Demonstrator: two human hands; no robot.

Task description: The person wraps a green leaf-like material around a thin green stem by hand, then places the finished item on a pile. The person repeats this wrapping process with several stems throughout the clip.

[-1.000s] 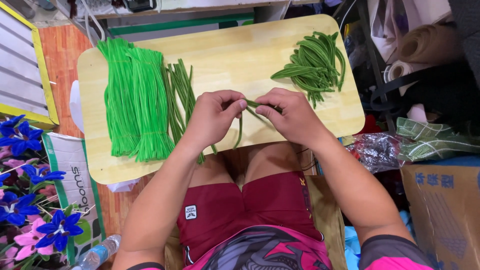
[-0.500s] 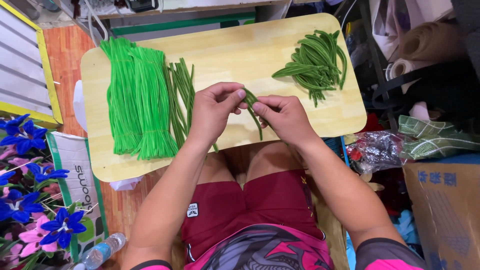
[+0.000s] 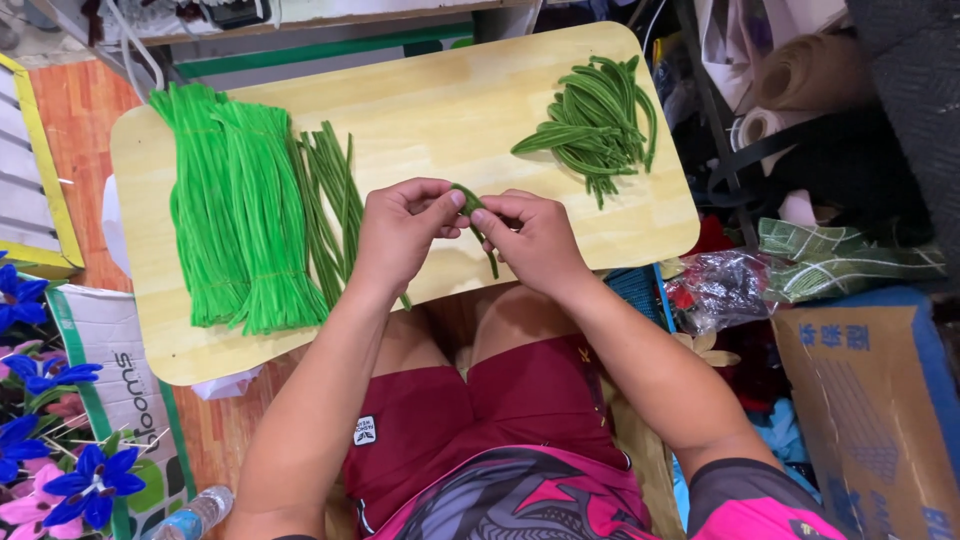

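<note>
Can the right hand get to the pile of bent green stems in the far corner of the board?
Probably yes. The right hand sits just below the pile of bent green stems, with only bare board between them. But it is pinching a dark green stem together with the left hand now.

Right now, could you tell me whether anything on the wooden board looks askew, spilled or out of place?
Nothing stands out. On the wooden board the bright green bundle and the loose dark green stems lie roughly parallel, and the bent dark green pieces sit in one pile. The left hand and right hand pinch a single dark green stem.
</note>
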